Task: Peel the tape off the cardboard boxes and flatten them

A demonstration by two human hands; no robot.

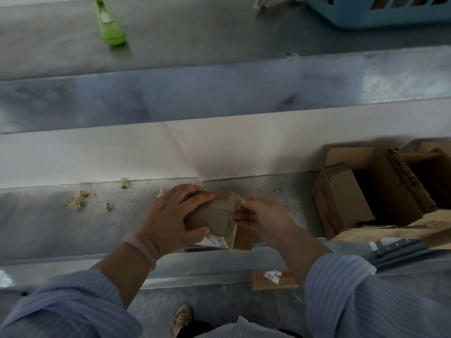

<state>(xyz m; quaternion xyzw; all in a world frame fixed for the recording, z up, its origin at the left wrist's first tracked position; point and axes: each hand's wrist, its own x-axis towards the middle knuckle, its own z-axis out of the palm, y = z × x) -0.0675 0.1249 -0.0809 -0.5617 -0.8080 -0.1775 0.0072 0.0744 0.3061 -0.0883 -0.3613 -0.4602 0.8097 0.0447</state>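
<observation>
A small brown cardboard box lies on the metal bench near its front edge, with a white label on its lower side. My left hand grips the box from the left, fingers over its top and thumb under its near side. My right hand pinches a strip of brown tape at the box's right end. A loose cardboard flap sticks out below the box.
Open cardboard boxes stand at the right on the bench. Scraps of peeled tape lie to the left. A green utility knife lies on the far surface, a blue plastic basket at the top right. A labelled cardboard piece lies below.
</observation>
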